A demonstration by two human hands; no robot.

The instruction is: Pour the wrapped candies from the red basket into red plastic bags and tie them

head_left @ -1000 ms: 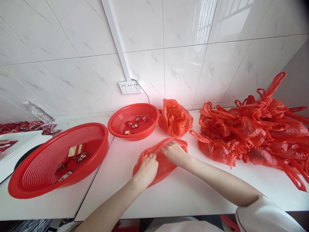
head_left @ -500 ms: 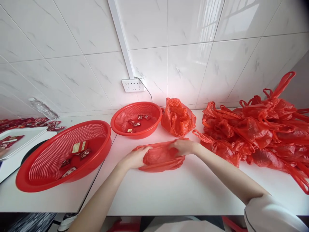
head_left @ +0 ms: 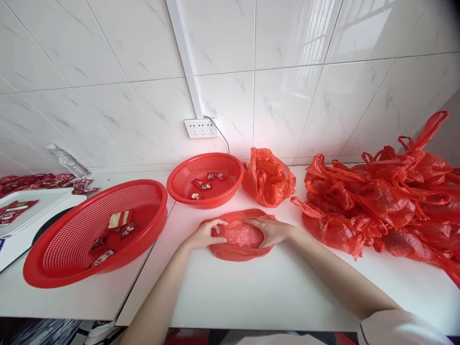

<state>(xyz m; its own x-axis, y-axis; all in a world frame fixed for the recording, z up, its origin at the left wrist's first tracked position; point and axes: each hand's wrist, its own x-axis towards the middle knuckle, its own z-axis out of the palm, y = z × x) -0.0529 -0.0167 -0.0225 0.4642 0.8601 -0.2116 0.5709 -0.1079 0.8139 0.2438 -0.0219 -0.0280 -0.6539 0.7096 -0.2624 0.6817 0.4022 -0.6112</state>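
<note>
A red plastic bag (head_left: 237, 254) lies low on the white table with its mouth spread wide. My left hand (head_left: 206, 235) is at the left side of the mouth, thumb and fingers apart and curved over the rim. My right hand (head_left: 271, 232) reaches into the opening from the right, its fingers and thumb spread against the inner film. Crumpled film shows between both hands; what the bag may contain cannot be made out. Just behind stands another red plastic bag (head_left: 269, 179), crumpled and partly open.
A round red basket (head_left: 219, 199) with several small wrapped packets is behind left. Nearer left, a larger red basket (head_left: 140, 244) holds a few packets. Filled red bags (head_left: 381, 206) are heaped right. A white tray (head_left: 53, 196) and clear bottle (head_left: 68, 160) lie far left.
My hands have spread the bag's mouth into a rounder opening. The left fingers have lifted apart, and my right hand has moved down along the right side of the rim.
</note>
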